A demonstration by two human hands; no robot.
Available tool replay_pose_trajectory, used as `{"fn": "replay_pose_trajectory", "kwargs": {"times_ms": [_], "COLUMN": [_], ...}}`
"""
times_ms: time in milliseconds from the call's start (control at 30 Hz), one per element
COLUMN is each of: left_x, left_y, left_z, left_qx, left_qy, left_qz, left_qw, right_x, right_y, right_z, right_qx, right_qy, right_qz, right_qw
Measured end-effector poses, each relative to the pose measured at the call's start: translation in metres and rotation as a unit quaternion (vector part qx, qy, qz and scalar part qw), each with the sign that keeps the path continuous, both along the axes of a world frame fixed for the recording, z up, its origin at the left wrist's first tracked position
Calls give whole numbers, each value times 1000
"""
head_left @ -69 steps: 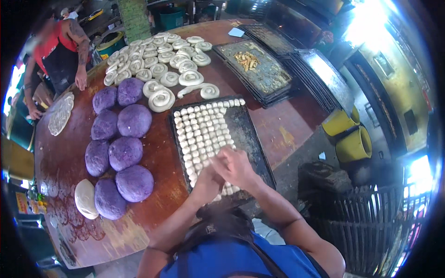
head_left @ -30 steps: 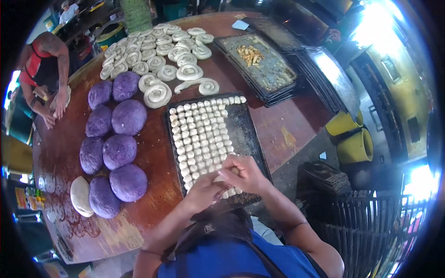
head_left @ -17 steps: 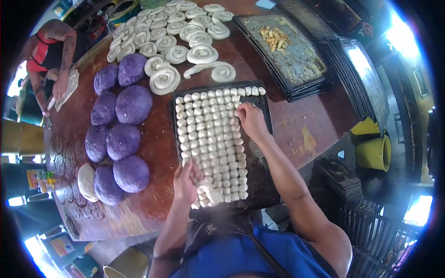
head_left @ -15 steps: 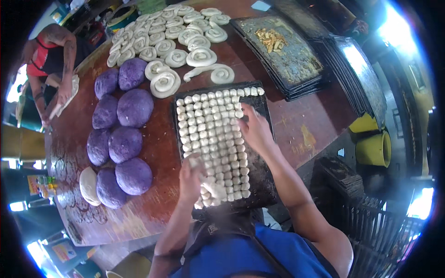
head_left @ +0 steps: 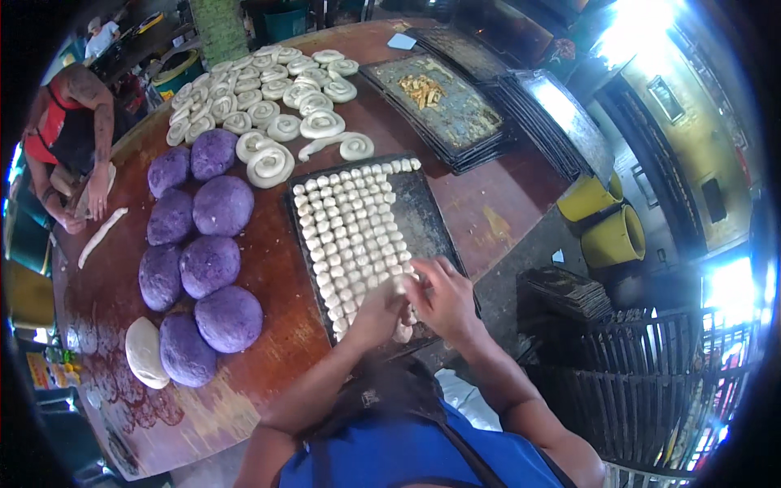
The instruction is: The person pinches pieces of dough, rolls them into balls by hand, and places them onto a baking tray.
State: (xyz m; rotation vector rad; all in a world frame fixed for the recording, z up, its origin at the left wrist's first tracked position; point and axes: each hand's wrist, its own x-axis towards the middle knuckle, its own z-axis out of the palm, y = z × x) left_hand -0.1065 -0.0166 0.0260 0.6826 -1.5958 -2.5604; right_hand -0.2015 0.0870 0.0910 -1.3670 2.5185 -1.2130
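Observation:
A dark baking tray (head_left: 432, 213) holds close rows of small pale dough balls (head_left: 350, 220); its right strip shows bare metal. My left hand (head_left: 381, 315) is over the near end of these rows, closed around a piece of pale dough (head_left: 403, 333) that pokes out below it. Right beside it, my right hand (head_left: 446, 302) has curled fingers and a thumb meeting the dough at the left hand's fingertips. The hands hide part of the dough and several nearby balls.
Purple dough mounds (head_left: 222, 206) and one pale mound (head_left: 146, 352) lie left of the tray. Coiled dough (head_left: 270, 165) covers the table's far side. Stacked trays (head_left: 455, 122) stand at the far right. Another person (head_left: 77, 122) handles dough at the left; yellow buckets (head_left: 614, 237) are beyond the right edge.
My right hand has come from the tray's far right down toward me, meeting my left hand. The left has shifted right with its dough. The whole view has turned slightly.

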Motion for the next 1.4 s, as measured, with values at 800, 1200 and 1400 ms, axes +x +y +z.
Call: {"fn": "replay_pose_trajectory", "kwargs": {"times_ms": [800,1200,1400], "left_x": [11,-2,-7], "left_y": [-25,5,-36], "left_z": [33,-1,5], "left_qx": [-359,40,-149], "left_qy": [17,10,176], "left_qz": [-30,-12,10], "left_qw": [933,999,973], "right_x": [-52,-3,-64], "right_y": [-18,-1,-10], "right_z": [6,8,-25], "right_qx": [58,34,-9], "right_qy": [-126,-14,-265], "right_qz": [282,-8,166], "right_qw": [949,999,950]}}
